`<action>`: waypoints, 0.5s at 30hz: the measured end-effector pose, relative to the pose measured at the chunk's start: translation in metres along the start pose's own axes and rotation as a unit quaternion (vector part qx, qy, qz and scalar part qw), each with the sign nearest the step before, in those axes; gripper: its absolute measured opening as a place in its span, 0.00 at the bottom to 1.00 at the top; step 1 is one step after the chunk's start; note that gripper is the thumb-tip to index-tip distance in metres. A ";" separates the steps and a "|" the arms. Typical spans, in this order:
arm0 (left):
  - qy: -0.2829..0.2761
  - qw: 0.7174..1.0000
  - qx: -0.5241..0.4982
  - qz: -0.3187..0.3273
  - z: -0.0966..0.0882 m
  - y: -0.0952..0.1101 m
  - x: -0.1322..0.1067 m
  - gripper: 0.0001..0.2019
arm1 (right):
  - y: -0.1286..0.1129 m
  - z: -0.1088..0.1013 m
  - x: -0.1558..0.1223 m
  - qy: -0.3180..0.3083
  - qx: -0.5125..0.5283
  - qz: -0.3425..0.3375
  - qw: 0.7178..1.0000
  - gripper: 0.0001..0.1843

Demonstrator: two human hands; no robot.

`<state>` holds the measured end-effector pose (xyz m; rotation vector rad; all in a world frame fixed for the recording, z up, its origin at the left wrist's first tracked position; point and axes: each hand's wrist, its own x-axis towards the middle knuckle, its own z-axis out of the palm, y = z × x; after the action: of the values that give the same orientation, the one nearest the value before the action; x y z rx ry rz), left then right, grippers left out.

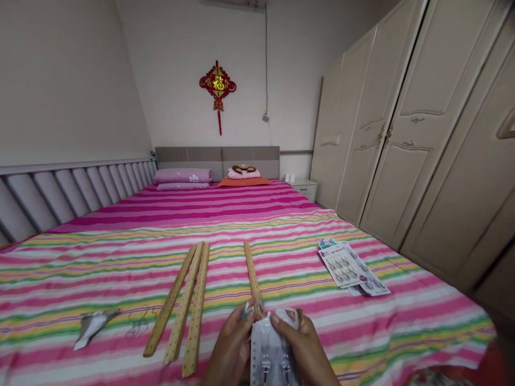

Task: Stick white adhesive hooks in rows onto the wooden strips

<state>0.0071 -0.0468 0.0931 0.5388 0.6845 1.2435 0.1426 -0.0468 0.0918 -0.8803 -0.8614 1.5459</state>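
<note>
My left hand (232,346) and my right hand (306,347) are both closed on a small clear plastic packet (270,351) with little metal parts inside, held low over the striped bedsheet (120,257). The left thumb and fingers pinch its top left corner, and the right fingers pinch the top right. A single perforated wooden strip (252,276) lies just beyond my hands, its near end touching the packet. Three more perforated wooden strips (184,305) lie side by side to the left.
Flat printed packs (348,266) lie on the bed to the right. A crumpled white wrapper (93,324) and a thin wire (139,321) lie at left. Pillows (183,177) sit at the headboard. A wardrobe (422,134) lines the right wall.
</note>
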 end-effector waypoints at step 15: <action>-0.014 0.902 0.392 0.179 -0.014 0.005 -0.002 0.08 | 0.004 -0.005 0.007 0.008 0.076 0.083 0.994 0.13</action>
<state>-0.0069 -0.0476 0.0874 1.3979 1.0990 1.2617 0.1439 -0.0404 0.0855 -0.8697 -0.6619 1.7226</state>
